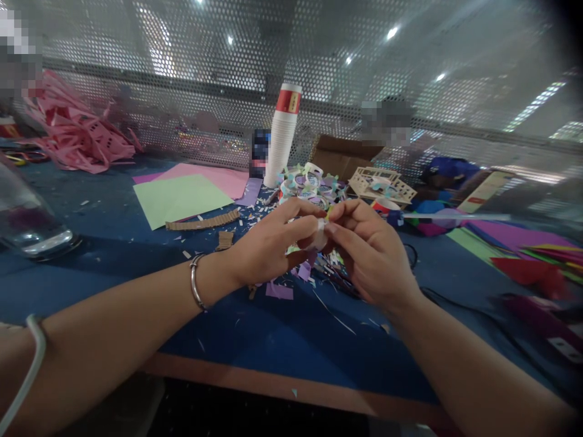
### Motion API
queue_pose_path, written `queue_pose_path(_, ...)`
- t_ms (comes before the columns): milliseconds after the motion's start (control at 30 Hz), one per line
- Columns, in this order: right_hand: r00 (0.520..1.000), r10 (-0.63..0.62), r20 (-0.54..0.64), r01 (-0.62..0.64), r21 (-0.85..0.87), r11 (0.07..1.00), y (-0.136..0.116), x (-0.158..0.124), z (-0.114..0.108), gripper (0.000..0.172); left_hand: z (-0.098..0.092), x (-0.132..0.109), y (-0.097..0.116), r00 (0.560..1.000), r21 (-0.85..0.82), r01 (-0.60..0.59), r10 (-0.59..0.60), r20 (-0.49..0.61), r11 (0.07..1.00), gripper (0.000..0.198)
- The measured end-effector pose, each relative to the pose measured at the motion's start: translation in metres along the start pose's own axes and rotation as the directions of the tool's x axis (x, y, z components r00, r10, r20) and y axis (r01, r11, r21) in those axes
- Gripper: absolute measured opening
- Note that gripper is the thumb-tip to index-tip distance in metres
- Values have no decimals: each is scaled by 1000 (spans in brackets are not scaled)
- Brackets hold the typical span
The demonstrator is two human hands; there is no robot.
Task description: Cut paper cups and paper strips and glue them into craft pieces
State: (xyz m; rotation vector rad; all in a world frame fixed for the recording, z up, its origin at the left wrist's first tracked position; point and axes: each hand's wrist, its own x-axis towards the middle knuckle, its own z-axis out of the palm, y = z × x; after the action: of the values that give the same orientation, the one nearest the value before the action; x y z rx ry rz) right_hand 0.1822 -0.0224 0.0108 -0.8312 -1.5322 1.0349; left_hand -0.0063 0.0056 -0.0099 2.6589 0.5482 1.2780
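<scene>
My left hand (273,243) and my right hand (371,249) meet over the middle of the table. Between their fingertips is a small whitish strip (320,229), apparently paper, curved like a ring. A bit of yellow shows at the right fingertips. Both hands are closed on the strip; its lower part is partly hidden by the fingers. Just behind lies a pile of small paper rings (314,179) with green, purple and blue cut pieces. Below the hands are purple paper scraps (279,291) and what looks like a pair of dark scissors (334,274), partly covered.
A tall stack of paper cups (282,136) stands behind the pile. Left lie green paper (182,197), a corrugated cardboard strip (203,221), pink shreds (82,130) and a clear glass (34,224). Right are a wooden tray (382,182), coloured sheets (505,237) and a black cable (478,312).
</scene>
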Motion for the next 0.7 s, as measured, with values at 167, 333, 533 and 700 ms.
queue_pose_path(167, 999, 12, -40, -11, 35, 999, 0, 0, 0, 11, -1, 2, 3, 995, 87, -99, 100, -6, 991, 11)
queue_pose_path(333, 998, 17, -66, -8, 134, 991, -1, -1, 2, 12, -2, 7, 4, 978, 136, -206, 210, -12, 969, 19)
queue_pose_path(533, 998, 29, -60, -18, 178, 984, 0, -1, 3, 13, 2, 4, 0, 965, 173, -241, 255, -64, 955, 13)
queue_pose_path(700, 998, -16, -56, 25, 172, 985, 1, -1, 2, 12, 3, 2, 1, 978, 203, -176, 194, -75, 963, 9)
